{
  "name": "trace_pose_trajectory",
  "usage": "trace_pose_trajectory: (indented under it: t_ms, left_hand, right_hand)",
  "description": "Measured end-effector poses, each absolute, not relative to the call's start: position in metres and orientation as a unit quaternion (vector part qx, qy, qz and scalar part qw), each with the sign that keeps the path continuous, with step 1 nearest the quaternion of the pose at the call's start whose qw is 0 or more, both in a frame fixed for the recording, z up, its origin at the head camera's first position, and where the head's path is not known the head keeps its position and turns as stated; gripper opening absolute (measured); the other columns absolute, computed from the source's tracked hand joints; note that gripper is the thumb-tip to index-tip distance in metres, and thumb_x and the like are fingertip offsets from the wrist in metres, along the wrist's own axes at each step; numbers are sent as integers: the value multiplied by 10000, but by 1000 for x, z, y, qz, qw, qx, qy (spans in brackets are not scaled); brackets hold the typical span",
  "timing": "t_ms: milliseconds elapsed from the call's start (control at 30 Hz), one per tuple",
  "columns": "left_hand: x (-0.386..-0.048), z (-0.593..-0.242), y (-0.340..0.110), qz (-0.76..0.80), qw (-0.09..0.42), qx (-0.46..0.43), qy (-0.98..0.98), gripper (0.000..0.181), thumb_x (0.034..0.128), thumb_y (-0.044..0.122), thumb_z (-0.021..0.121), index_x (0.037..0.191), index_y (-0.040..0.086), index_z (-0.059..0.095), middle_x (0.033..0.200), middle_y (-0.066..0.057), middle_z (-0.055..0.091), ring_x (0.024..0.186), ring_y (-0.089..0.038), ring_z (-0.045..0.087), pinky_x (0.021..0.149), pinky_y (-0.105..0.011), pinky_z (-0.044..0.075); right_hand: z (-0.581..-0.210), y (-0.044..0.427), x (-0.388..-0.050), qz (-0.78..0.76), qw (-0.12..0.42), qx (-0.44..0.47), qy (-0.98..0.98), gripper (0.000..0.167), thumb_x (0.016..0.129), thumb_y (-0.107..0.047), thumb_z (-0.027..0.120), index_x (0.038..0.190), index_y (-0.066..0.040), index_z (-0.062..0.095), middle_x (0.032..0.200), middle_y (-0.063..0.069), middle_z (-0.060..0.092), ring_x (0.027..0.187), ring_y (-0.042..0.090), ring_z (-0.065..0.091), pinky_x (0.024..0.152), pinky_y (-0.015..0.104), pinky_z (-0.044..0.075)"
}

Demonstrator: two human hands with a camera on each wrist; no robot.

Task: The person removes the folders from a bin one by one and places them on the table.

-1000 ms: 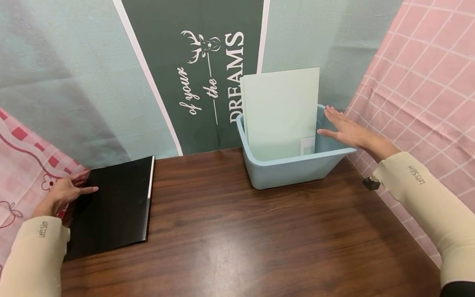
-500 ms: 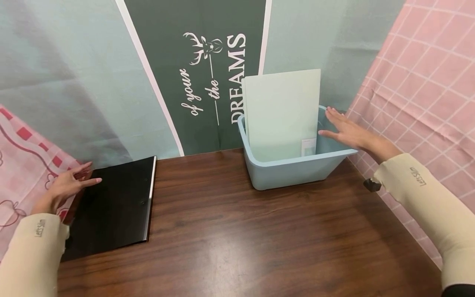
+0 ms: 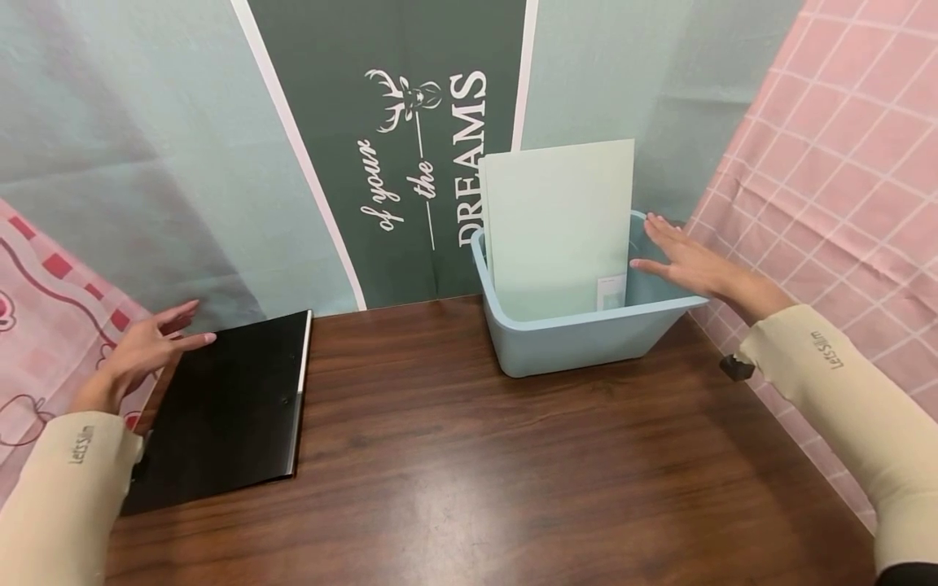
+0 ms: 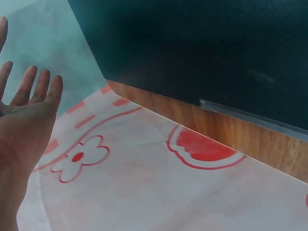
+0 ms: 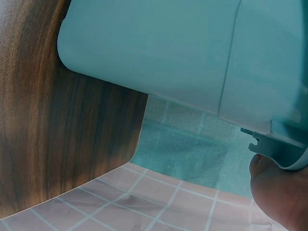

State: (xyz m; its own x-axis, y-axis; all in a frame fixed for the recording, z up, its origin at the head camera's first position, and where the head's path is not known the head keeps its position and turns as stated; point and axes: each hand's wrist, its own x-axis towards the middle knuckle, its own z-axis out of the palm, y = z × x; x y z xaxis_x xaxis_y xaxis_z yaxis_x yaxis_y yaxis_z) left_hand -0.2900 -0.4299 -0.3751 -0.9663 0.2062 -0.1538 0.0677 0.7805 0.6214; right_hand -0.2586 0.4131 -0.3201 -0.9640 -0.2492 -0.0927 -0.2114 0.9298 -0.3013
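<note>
A black folder [image 3: 227, 407] lies flat at the left of the table, with a light strip along part of its right edge. Over its far left corner is my left hand [image 3: 146, 348], fingers extended and holding nothing; the left wrist view shows that hand [image 4: 26, 115] palm visible, apart from the folder [image 4: 192, 53]. A light blue plastic bin [image 3: 579, 346] stands at the back right. Pale green folders [image 3: 560, 228] lean upright inside it, the front one with a small white label [image 3: 611, 293]. My right hand [image 3: 685, 259] rests on the bin's right rim, fingers straight.
The brown wooden table [image 3: 454, 472] runs between folder and bin. A green printed cloth [image 3: 396, 163] hangs behind. Pink checked cloth [image 3: 828, 179] borders the right side, and a pink patterned cloth [image 3: 66, 309] the left.
My left hand has risen off the black folder's left side and moved toward its far corner, fingers spreading. The right hand stays on the bin's rim.
</note>
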Motion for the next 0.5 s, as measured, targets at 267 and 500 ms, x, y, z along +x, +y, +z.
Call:
trace_pose_trajectory:
  t_ms: [267,500]
  left_hand:
    - [-295,-367,-415,316,105,83,939,906,1028,458,693,1709,147,184,1695,-296,249,1478,-567,320,696,-105,383]
    - [-297,-365,-402,331,110,102,932,883,1048,401,682,1713,141,162,1714,-274,226,1509,-536,295,1093,-572,445]
  right_hand:
    - [-320,413,-258,-150,68,-118,979,948,1098,-557,447,1665,29,-37,1741,218,-138,1618,410,-102,1289,609,-13]
    - [-320,414,-258,-150,69,-118,979,938,1103,-551,437,1664,25,-47,1740,214,-148,1617,408,-110,1289,606,-21]
